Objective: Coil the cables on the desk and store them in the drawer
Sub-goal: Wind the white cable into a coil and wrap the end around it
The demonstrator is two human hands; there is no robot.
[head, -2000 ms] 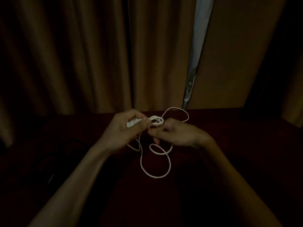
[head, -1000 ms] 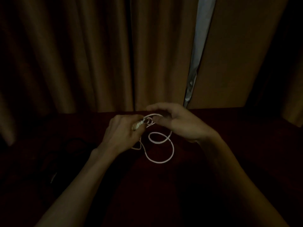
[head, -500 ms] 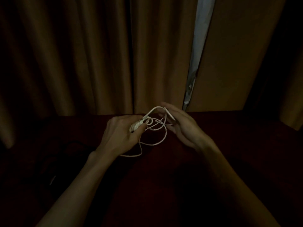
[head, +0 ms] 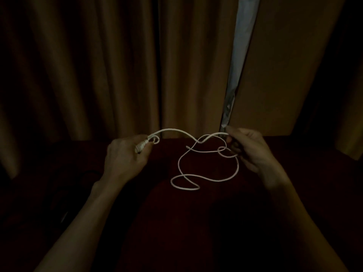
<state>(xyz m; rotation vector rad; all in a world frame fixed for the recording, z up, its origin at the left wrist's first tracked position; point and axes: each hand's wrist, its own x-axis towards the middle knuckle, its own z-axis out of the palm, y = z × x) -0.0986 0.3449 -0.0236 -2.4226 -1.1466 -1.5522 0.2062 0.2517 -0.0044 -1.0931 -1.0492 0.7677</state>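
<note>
A thin white cable (head: 204, 180) hangs in loose loops between my hands above the dark red desk (head: 186, 222). My left hand (head: 125, 160) grips a small wound bundle of the cable at its fingertips. My right hand (head: 249, 152) pinches the cable further along, off to the right, with a small loop beside its fingers. A stretch of cable arcs between the two hands. The lower loops sag toward the desk; whether they touch it is unclear in the dim light.
Brown curtains (head: 117, 65) hang right behind the desk, with a pale gap (head: 241, 46) between them. A dark black cable (head: 84, 175) lies dimly visible on the desk at the left. No drawer is visible.
My hands have moved apart: the right hand has pulled cable out to the right, the left has shifted left with the bundle. The tangle near the bundle has opened into wider loops.
</note>
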